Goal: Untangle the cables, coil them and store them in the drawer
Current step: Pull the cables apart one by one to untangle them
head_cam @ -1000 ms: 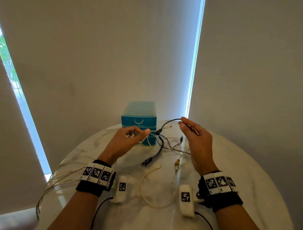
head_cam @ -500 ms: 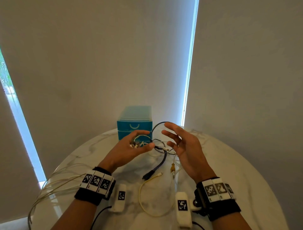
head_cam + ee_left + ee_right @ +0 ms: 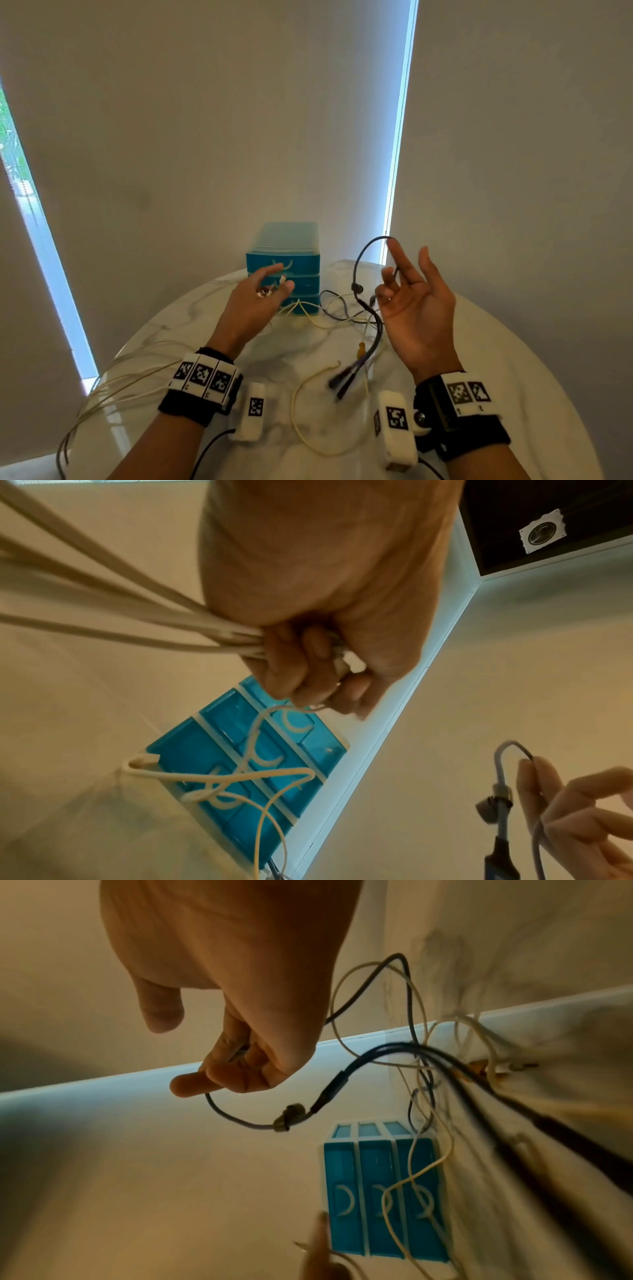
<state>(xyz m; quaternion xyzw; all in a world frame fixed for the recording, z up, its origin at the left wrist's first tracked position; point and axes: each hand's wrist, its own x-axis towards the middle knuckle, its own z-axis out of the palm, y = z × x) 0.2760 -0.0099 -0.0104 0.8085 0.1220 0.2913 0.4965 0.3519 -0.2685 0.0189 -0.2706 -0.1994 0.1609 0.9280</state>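
My left hand (image 3: 274,286) is raised in front of the blue drawer unit (image 3: 284,260) and grips a bundle of white cable loops (image 3: 137,610), whose plugs show between the fingers. These loops trail off the table's left edge. My right hand (image 3: 400,277), palm toward me, is raised to the right. Its curled fingers (image 3: 232,1066) pinch a thin dark cable (image 3: 359,263). That cable arches over the index finger and runs down into the tangle of cables (image 3: 342,311) on the table. All three drawers look shut.
A round marble table (image 3: 513,377) holds everything. A loose yellowish cable (image 3: 298,411) curves across the near middle, next to dark plugs (image 3: 346,377). White loops (image 3: 113,380) hang past the left rim. Closed blinds stand behind the table.
My right hand has risen and moved right, lifting the dark cable out of the tangle. My left hand has moved up toward the drawer unit, so the hands are farther apart.
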